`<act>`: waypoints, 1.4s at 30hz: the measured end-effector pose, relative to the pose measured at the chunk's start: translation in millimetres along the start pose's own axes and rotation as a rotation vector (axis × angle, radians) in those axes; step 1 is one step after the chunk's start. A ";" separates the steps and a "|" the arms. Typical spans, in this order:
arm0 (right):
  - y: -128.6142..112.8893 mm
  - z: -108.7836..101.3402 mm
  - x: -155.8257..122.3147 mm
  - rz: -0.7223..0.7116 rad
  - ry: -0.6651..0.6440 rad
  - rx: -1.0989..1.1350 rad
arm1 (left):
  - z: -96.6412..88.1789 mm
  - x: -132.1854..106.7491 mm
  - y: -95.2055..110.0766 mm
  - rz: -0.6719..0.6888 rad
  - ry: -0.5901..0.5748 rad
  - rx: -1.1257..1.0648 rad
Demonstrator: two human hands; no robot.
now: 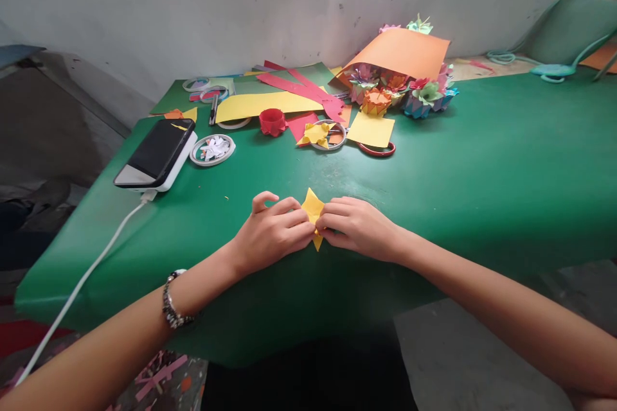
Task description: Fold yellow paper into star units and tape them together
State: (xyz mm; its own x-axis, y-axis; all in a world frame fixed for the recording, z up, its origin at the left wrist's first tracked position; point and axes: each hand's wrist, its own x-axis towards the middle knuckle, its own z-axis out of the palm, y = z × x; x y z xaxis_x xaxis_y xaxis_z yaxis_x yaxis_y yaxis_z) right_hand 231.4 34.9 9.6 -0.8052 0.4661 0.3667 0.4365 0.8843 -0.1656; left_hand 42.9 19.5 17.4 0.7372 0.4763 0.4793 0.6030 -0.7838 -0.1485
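Observation:
A yellow paper flower cutout (313, 204) with pointed petals is between my two hands, near the front edge of the green table. My left hand (276, 226) pinches its left side, the forefinger raised and curled. From the right, my right hand (355, 223) has its fingers closed on the other side. One petal points away from me and another toward me; my fingers cover the side petals. Beyond the hands, another yellow paper cutout (317, 134) lies on a tape roll (338, 144), close to a red paper ring (272, 122).
A power bank (157, 151) with a white cable (91, 273) lies at left, beside a tape roll holding white scraps (212, 149). Scissors (380, 151) lie partly under a yellow square (371, 129). Finished paper flowers (424, 96) and an orange sheet (398, 51) stand at the back.

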 end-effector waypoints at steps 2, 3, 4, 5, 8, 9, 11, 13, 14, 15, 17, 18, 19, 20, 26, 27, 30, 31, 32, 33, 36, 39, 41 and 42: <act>-1.4 1.4 0.0 0.058 0.024 0.066 | 1.2 -0.2 0.8 -0.067 -0.020 -0.075; -2.0 1.7 0.1 0.083 0.036 0.099 | 1.8 -0.2 1.0 -0.101 -0.030 -0.119; -2.5 1.8 0.2 0.108 0.044 0.128 | 2.6 0.1 1.2 -0.130 -0.041 -0.159; -2.8 1.8 0.3 0.132 0.049 0.152 | 3.4 0.5 1.4 -0.156 -0.052 -0.190; -3.3 1.7 1.0 0.198 0.047 0.202 | 5.7 3.0 1.5 -0.221 -0.086 -0.238; -3.3 1.7 1.3 0.217 0.043 0.216 | 6.4 4.0 1.4 -0.239 -0.103 -0.250; -3.5 1.8 1.7 0.255 0.038 0.243 | 7.3 5.6 0.8 -0.262 -0.145 -0.279; -3.9 2.2 1.8 0.290 0.040 0.258 | 7.5 6.5 0.0 -0.272 -0.189 -0.311; -4.0 2.3 1.8 0.306 0.044 0.263 | 7.3 6.8 -0.5 -0.277 -0.207 -0.326; -4.2 2.4 1.7 0.318 0.045 0.270 | 6.9 7.0 -1.0 -0.285 -0.223 -0.340; -4.4 2.1 1.7 0.330 0.039 0.291 | 5.8 7.4 -2.0 -0.305 -0.253 -0.364; -4.4 1.8 1.8 0.335 0.031 0.304 | 5.3 7.8 -2.5 -0.317 -0.270 -0.377; -4.3 1.3 2.0 0.338 0.022 0.317 | 4.9 8.3 -3.0 -0.326 -0.287 -0.390; -4.1 0.8 2.2 0.343 0.016 0.327 | 4.7 8.9 -3.6 -0.333 -0.303 -0.403; -2.7 0.6 3.8 0.331 -0.003 0.339 | 6.1 11.9 -6.9 -0.343 -0.353 -0.433; -2.7 1.2 3.7 0.315 -0.010 0.323 | 6.2 11.9 -7.3 -0.343 -0.356 -0.434; -4.0 3.3 2.5 0.300 -0.027 0.232 | 5.7 11.3 -7.6 -0.343 -0.355 -0.439; -4.8 3.7 2.0 0.308 -0.029 0.204 | 5.3 10.7 -7.3 -0.344 -0.353 -0.440; -5.6 4.0 1.6 0.316 -0.028 0.185 | 4.8 10.0 -6.9 -0.345 -0.349 -0.440; -6.5 4.1 1.2 0.322 -0.027 0.176 | 4.1 9.0 -6.2 -0.343 -0.339 -0.435; -8.5 3.7 1.2 0.339 -0.027 0.170 | 1.4 4.0 -2.6 -0.344 -0.266 -0.380; -9.0 3.6 1.7 0.357 -0.038 0.167 | -2.3 -3.3 4.1 -0.365 -0.137 -0.290; -8.8 4.0 1.7 0.363 -0.044 0.171 | -4.3 -7.5 9.9 -0.356 -0.066 -0.240; -8.7 4.2 1.5 0.365 -0.043 0.170 | -4.8 -8.8 13.0 -0.350 -0.039 -0.219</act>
State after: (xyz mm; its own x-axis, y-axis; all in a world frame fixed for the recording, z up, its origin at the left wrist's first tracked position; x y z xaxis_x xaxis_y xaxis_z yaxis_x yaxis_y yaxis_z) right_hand 224.7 28.0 7.7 -0.6274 0.7478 0.2173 0.6270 0.6505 -0.4286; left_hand 42.7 3.2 15.4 0.5124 0.7408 0.4344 0.7434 -0.6359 0.2074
